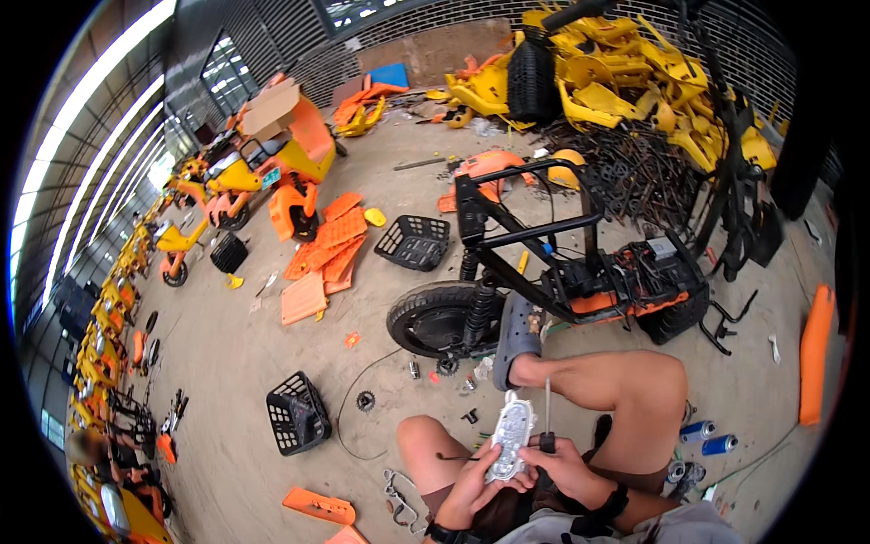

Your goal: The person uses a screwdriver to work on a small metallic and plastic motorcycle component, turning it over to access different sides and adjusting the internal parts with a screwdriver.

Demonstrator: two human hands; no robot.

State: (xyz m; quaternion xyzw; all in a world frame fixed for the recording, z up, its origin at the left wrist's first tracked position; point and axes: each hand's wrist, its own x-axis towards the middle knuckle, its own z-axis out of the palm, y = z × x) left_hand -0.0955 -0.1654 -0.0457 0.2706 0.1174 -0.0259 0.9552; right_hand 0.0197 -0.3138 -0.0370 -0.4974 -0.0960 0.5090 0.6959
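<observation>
In front of my lap, my left hand [477, 482] is closed around the lower left edge of a pale silvery oval housing [513, 426], which looks like a vehicle lamp. A short dark cable [456, 458] sticks out to the left beside my fingers. My right hand [564, 465] grips a screwdriver [547, 442] by its black handle, its thin shaft pointing up and away from me. The right fingertips also touch the lower right edge of the housing. The shaft stands beside the housing, apart from its face.
Ahead stands a stripped black scooter frame [535, 227]; my shoe rests against it near the wheel [439, 317]. Black baskets [297, 415], orange panels [326, 245] and small gears lie on the floor. Blue cans [719, 444] lie to my right. Yellow panels [634, 72] pile up behind; scooters line the left.
</observation>
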